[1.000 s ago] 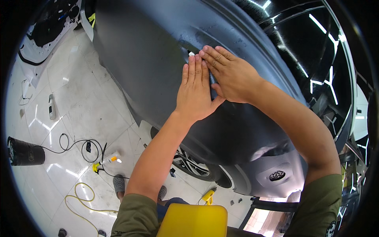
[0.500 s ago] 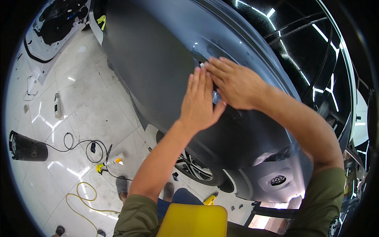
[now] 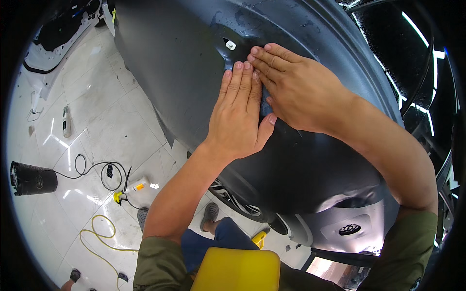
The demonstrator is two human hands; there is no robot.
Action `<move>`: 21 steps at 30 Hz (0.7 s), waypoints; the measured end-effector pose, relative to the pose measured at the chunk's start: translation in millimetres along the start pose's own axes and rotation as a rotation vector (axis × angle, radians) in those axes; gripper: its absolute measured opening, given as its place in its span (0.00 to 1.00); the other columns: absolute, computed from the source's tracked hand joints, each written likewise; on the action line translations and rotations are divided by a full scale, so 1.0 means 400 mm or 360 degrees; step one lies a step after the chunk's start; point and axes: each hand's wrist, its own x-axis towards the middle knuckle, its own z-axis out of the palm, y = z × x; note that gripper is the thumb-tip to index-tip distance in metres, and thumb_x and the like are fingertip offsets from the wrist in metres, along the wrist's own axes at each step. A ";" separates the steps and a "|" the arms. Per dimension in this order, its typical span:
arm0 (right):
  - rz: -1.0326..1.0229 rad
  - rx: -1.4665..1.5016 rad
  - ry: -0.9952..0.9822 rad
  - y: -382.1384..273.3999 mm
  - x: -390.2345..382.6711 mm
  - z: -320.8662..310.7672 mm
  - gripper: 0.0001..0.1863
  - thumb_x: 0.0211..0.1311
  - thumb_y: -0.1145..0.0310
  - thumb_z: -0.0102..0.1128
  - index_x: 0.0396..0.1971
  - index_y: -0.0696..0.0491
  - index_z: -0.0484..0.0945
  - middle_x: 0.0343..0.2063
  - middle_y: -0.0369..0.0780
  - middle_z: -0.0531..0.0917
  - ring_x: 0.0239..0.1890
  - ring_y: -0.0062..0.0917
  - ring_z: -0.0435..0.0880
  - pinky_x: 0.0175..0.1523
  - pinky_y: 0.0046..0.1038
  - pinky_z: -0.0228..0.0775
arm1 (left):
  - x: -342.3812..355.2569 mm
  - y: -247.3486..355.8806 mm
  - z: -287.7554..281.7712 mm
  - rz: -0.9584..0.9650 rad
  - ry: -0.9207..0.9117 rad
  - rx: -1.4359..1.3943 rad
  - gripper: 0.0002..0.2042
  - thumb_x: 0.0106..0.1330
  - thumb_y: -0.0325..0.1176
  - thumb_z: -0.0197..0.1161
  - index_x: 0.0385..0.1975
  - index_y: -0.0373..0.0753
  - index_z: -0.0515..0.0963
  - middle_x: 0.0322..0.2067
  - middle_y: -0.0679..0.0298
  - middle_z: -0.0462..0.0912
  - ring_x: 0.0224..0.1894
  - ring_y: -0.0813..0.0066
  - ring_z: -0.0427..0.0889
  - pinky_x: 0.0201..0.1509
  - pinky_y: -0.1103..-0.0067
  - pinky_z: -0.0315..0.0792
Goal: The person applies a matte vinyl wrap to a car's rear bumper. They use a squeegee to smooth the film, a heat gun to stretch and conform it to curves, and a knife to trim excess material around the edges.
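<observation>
My left hand (image 3: 236,110) lies flat on a sheet of dark grey film (image 3: 170,63) over a car's side panel. Its fingers are stretched out, with the thumb pointing aside. My right hand (image 3: 303,94) rests on the film just right of it, also flat, its fingertips close to the left hand's. Neither hand holds anything that I can see. Just beyond the fingertips, a small white fitting (image 3: 230,45) shows in a gap in the film. Shiny blue-grey patches and wet-looking marks surround that spot. Toward the lower right, the film is wrinkled near the bumper (image 3: 347,223).
Low in front of me is a blurred yellow object (image 3: 237,269). On the tiled floor are a black bucket (image 3: 34,178), a spray bottle (image 3: 133,186), a can (image 3: 66,121) and a looped yellow cord (image 3: 104,230). A loose door (image 3: 63,63) stands far left. Another person's foot (image 3: 73,276) shows lower left.
Both hands have slid over the film toward me, away from the white fitting, which their fingertips partly covered before. My view has come nearer to the panel.
</observation>
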 end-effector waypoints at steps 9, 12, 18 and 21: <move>0.0050 0.0049 -0.0233 -0.061 -0.041 -0.083 0.31 0.56 0.55 0.54 0.49 0.69 0.77 0.54 0.52 0.78 0.62 0.39 0.71 0.72 0.37 0.51 | -0.026 0.062 -0.028 -0.0020 0.0021 -0.0260 0.27 0.64 0.38 0.53 0.54 0.18 0.70 0.58 0.34 0.69 0.66 0.39 0.64 0.71 0.57 0.54; 0.0158 0.0224 -0.0246 -0.080 -0.069 -0.120 0.30 0.56 0.56 0.53 0.47 0.69 0.78 0.52 0.53 0.79 0.61 0.40 0.72 0.72 0.37 0.53 | -0.040 0.076 -0.044 0.0000 -0.0042 -0.0479 0.25 0.62 0.35 0.54 0.54 0.21 0.71 0.58 0.36 0.70 0.65 0.40 0.65 0.71 0.58 0.55; 0.0499 0.0710 0.0079 -0.063 -0.077 -0.243 0.18 0.50 0.70 0.60 0.42 0.62 0.78 0.48 0.49 0.80 0.55 0.41 0.76 0.66 0.40 0.62 | 0.062 -0.014 -0.108 0.0243 -0.0137 -0.0170 0.34 0.67 0.45 0.55 0.65 0.25 0.59 0.67 0.38 0.56 0.71 0.40 0.53 0.73 0.55 0.49; 0.0693 0.0906 0.0189 -0.068 -0.094 -0.295 0.19 0.51 0.72 0.61 0.45 0.59 0.78 0.49 0.48 0.80 0.54 0.41 0.77 0.65 0.41 0.65 | 0.098 -0.035 -0.072 0.0211 -0.0444 -0.0018 0.41 0.68 0.53 0.51 0.69 0.24 0.49 0.71 0.38 0.46 0.74 0.40 0.44 0.75 0.54 0.41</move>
